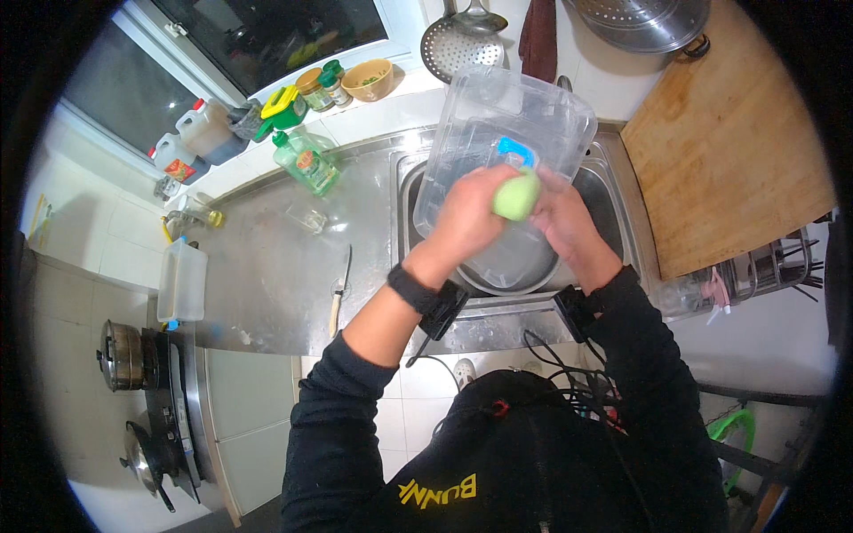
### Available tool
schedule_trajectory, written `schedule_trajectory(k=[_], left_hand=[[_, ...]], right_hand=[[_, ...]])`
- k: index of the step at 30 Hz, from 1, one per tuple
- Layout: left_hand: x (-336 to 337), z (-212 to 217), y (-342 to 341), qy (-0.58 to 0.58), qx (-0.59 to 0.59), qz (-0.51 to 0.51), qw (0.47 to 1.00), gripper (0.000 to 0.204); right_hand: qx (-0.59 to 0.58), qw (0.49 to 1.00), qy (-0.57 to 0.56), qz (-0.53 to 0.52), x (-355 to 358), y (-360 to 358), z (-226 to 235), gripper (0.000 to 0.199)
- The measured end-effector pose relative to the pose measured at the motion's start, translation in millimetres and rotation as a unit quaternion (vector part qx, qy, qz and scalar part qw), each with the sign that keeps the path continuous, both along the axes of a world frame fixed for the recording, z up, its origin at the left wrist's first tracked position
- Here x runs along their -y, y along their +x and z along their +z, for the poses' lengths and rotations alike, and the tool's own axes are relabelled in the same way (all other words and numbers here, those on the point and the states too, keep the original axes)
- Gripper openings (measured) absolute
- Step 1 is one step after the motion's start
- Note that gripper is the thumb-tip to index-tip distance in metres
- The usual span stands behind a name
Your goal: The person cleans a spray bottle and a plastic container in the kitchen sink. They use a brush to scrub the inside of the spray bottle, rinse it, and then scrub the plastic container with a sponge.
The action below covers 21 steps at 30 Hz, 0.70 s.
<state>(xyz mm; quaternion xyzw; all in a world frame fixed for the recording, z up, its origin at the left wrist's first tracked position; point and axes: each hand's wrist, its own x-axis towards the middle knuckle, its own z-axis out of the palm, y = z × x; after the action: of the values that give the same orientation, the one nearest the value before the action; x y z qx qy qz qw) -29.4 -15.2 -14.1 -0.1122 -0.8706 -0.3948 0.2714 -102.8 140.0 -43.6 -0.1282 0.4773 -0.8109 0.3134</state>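
Observation:
Over the sink (622, 218), both of my hands are raised around a pale green, rounded thing (516, 197), which looks like a fruit or vegetable; its exact kind does not show. My left hand (471, 211) is closed on its left side. From the right, my right hand (569, 222) grips it with bent fingers, partly hidden behind it. Beneath them a clear plastic tub (560, 111) with a blue latch (515, 152) rests tilted across the sink. A round metal basin (502, 282) shows below the tub.
On the steel counter lie a pale-handled knife (340, 293) and a small clear object (307, 218). A green soap bottle (305, 164) stands behind them. At the left is a translucent container (182, 282). A large wooden board (729, 142) leans at the right.

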Motion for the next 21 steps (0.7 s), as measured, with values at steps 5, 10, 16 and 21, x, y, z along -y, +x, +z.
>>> schedule_trajectory(k=[5, 10, 16, 21], left_hand=[[19.5, -9.1, 18.5, 0.360, 0.257, -0.085, 0.893, 0.045], [23.6, -24.4, 15.8, 0.288, 0.329, -0.147, 0.887, 0.053], [38.1, -36.8, 19.9, 0.396, 0.378, -0.181, 0.817, 0.044], [75.8, -42.1, 32.6, 0.728, 0.274, -0.125, 0.616, 0.036]], right_hand=[[-0.031, 0.999, -0.015, 0.007, -12.4, -7.6, 14.3, 0.069], [-0.033, 0.999, 0.004, 0.009, -7.9, -4.7, 24.5, 0.069], [-0.009, 0.999, 0.036, 0.007, -5.3, -2.0, 24.1, 0.072], [0.038, 0.999, -0.018, 0.025, -10.7, -8.9, 21.0, 0.079]])
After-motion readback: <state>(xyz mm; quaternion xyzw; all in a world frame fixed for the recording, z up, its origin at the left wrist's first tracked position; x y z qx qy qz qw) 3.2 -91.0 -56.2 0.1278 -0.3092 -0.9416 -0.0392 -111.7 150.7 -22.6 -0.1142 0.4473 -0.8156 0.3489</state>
